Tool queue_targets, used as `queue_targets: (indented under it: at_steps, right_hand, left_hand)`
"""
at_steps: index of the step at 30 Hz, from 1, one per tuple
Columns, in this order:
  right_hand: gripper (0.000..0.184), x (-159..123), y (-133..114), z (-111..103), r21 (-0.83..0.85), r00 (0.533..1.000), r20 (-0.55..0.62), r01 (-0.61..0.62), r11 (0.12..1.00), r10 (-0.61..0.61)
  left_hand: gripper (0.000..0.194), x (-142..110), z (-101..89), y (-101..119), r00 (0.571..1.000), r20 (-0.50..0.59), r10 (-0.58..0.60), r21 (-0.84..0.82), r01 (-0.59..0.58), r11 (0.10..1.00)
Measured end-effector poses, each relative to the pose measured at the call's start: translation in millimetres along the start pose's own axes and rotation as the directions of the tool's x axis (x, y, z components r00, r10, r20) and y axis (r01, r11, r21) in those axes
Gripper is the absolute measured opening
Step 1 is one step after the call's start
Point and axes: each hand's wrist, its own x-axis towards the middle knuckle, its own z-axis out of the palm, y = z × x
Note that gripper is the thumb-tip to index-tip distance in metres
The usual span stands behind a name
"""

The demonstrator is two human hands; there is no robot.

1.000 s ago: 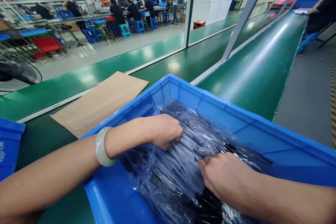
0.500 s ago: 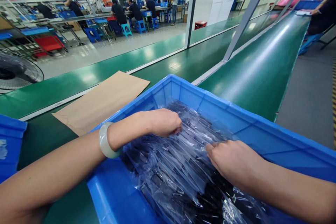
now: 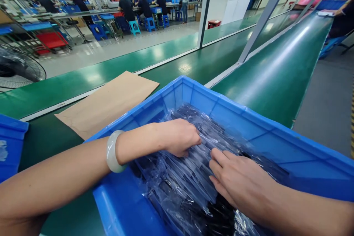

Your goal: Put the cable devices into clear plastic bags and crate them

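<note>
A large blue plastic bin (image 3: pixel 243 112) holds many clear plastic bags (image 3: pixel 179 177) with dark, slim items inside, laid side by side. My left hand (image 3: pixel 181 137), a pale bangle (image 3: pixel 113 151) on its wrist, reaches in over the middle of the pile. Its fingers are curled closed on the edge of a bag, the fingertips partly hidden. To its right, my right hand (image 3: pixel 235 177) rests on the bags with fingers stretched and a little apart. What the items in the bags are, I cannot tell.
A brown cardboard sheet (image 3: pixel 110 103) lies left of the bin on the green conveyor belt (image 3: pixel 35 142). Another blue bin (image 3: pixel 11 143) stands at the left edge. Metal posts (image 3: pixel 206 11) rise beyond. A fan (image 3: pixel 19 68) and several seated people are farther off.
My left hand has shifted slightly right and down over the bags. My right hand has moved a little left, its fingers spreading from a more closed shape.
</note>
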Motion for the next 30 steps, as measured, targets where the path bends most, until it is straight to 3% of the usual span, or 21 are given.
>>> queue_targets:
  at_steps: [2, 4, 8, 11, 15, 18, 24, 27, 30]
  right_hand:
    - [0.013, 0, 4, 7, -0.013, 0.998, 0.054, 0.011, 1.0, -0.01]
    - [0.015, 1, 8, 9, -0.03, 0.997, 0.076, 0.006, 1.0, -0.004]
    - [0.016, 3, 4, -2, -0.019, 1.0, -0.03, -0.009, 1.0, 0.008]
    - [0.023, 2, -5, -10, 0.081, 0.995, -0.095, 0.025, 0.996, -0.018]
    - [0.015, 0, -11, -6, 0.141, 0.995, 0.032, 0.094, 0.986, -0.099]
    - [0.012, -1, -10, -1, 0.171, 0.981, 0.167, 0.075, 0.982, -0.104]
    - [0.013, 3, 0, -6, 0.144, 0.951, 0.304, 0.005, 0.99, -0.049]
    - [0.015, 4, 6, -7, 0.083, 0.945, 0.326, -0.021, 0.996, -0.007]
    - [0.014, 3, 7, -9, 0.089, 0.971, 0.238, -0.013, 0.996, -0.008]
  left_hand:
    - [0.013, 5, 6.3, 0, 1.0, -0.011, 0.028, 0.041, -0.027, 0.999]
    - [0.017, 7, 10.0, -1, 0.999, -0.01, 0.042, 0.063, -0.041, 0.997]
    - [0.015, 2, 3.0, -3, 0.999, -0.03, 0.011, 0.005, -0.011, 1.0]
    - [0.029, -6, -7.8, 0, 1.0, 0.023, -0.004, -0.092, 0.007, 0.996]
    - [0.016, -8, -12.2, 8, 0.995, 0.088, 0.046, -0.073, -0.039, 0.997]
    - [0.01, -5, -8.0, 10, 0.994, 0.073, 0.076, -0.025, -0.074, 0.997]
    - [0.015, -1, 0.4, 6, 0.998, -0.003, 0.058, 0.02, -0.058, 0.998]
    - [0.016, 1, 2.8, 5, 0.999, 0.007, 0.045, 0.037, -0.045, 0.998]
    - [0.016, 0, 2.6, 5, 0.999, 0.004, 0.039, 0.031, -0.039, 0.999]
